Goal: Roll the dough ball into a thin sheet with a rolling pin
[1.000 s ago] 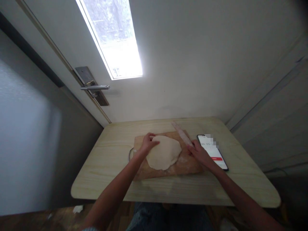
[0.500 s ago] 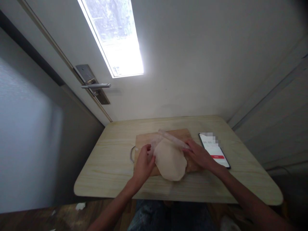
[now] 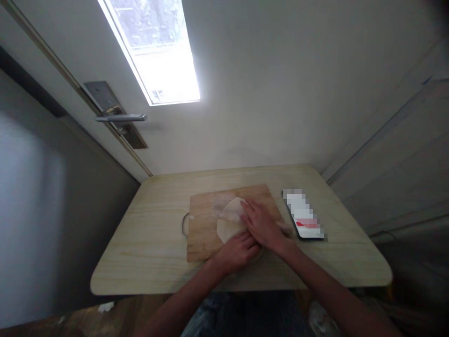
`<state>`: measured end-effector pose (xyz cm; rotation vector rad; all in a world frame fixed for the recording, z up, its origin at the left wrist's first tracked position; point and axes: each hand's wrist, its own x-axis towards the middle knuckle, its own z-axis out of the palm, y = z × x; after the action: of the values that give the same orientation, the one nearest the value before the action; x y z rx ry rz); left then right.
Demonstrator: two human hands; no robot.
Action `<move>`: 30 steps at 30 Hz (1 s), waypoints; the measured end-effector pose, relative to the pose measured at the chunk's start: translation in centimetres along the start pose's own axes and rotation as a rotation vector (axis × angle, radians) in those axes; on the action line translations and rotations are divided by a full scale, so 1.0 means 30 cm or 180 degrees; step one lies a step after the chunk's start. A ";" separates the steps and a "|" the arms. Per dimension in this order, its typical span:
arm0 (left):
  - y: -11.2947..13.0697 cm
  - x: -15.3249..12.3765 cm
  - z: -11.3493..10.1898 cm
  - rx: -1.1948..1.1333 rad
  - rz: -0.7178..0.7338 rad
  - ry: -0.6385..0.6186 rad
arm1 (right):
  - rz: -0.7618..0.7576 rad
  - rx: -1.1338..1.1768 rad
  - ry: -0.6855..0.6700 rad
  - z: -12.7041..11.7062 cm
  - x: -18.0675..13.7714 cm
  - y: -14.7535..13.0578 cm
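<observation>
Left hand (image 3: pixel 238 252), fingers curled, and right hand (image 3: pixel 261 224), fingers extended, end of pale cylindrical rolling pin (image 3: pixel 286 228) beside it, lie over flat cream dough sheet (image 3: pixel 228 229) on rectangular brown wooden board (image 3: pixel 202 234); cannot tell if either grasps.

i can't make out any writing from here; the phone (image 3: pixel 302 215) has its screen (image 3: pixel 297 205) scrambled into blocks, its red strip (image 3: pixel 306 223) showing no legible word.
</observation>
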<state>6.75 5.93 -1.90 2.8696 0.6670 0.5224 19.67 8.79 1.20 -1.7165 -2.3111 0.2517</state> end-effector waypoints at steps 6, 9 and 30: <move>-0.024 -0.006 -0.019 -0.0595 -0.0001 -0.0275 | 0.0142 -0.0390 0.0124 0.042 0.024 -0.014; -0.025 0.000 -0.040 -0.0891 -0.0109 -0.0343 | 0.0172 -0.0557 0.0212 0.041 0.052 0.003; -0.009 0.007 -0.017 -0.0672 -0.0250 -0.0215 | 0.0338 -0.0512 0.0143 0.050 0.053 -0.001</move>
<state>6.63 6.29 -1.44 2.6404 0.6673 0.4530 18.75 10.31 -0.06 -1.9035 -2.2657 0.0467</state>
